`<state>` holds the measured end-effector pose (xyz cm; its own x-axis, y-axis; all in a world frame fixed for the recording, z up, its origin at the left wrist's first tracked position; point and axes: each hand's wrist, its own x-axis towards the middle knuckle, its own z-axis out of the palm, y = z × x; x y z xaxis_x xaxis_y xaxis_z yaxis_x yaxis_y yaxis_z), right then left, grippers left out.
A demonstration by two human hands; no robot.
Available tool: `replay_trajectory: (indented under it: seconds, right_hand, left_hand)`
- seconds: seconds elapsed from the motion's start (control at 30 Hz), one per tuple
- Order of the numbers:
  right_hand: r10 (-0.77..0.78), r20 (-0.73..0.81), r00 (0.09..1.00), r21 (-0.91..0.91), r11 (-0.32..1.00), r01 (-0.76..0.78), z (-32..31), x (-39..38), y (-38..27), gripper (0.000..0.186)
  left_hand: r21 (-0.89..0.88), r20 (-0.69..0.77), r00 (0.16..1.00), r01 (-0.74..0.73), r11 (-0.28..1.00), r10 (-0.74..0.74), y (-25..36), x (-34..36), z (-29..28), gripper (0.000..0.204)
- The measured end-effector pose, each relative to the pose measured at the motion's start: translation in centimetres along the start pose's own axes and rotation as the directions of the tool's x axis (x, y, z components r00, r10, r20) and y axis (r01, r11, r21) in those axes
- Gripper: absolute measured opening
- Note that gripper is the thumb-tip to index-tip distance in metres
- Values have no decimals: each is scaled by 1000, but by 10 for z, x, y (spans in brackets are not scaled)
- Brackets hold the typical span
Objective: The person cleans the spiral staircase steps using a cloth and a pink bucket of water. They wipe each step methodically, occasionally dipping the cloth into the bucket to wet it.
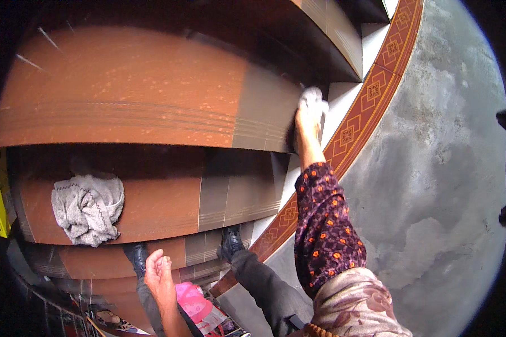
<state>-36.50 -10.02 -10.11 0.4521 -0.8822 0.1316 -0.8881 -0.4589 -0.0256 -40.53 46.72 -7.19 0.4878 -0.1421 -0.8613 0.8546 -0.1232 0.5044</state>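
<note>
One pink item [192, 303], contents unclear, lies below; right hand [307, 123] clasps pale cloth [311, 98], left hand [159, 275] loosely curled.

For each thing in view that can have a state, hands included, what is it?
Right hand: gripping the pale cloth
Pale cloth: bunched up
Left hand: fingers loosely curled, nothing visibly held
Grey towel: crumpled, lying on a step
Dark shoes: worn
Upper step: spotted; wetness unclear

A dark purple, orange-flowered sleeve [329, 230] meets pale patterned cloth [354, 306] at lower right, with grey trousers [267, 286] and black shoes [230, 244] lower centre.
</note>
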Motion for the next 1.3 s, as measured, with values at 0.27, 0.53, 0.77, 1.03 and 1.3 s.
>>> replay_trajectory:
  seconds: [0.27, 0.53, 0.77, 1.03, 1.3]
  right_hand:
    - [-680, -230, 697, 227, 659, 717, -19, -75, -132, 40]
    - [-644, 82, 761, 729, 559, 395, -122, -102, -10, 40]
    - [-14, 294, 956, 15, 1000, 10, -45, 76, -14, 67]
    - [-841, -23, 540, 598, 421, 682, -26, -119, -140, 49]
    - [-963, 175, 203, 974, 199, 104, -131, -197, -83, 43]
  left_hand:
    - [269, 109, 992, 26, 963, -58, -10, -5, 43, 20]
    - [171, 69, 996, -64, 983, 53, -9, 8, 67, 21]
    - [163, 134, 991, -29, 986, 7, -10, -2, 80, 17]
    - [28, 129, 991, 17, 999, -20, -6, 1, 96, 32]
    - [-651, 251, 966, 118, 750, 66, -6, -5, 101, 86]
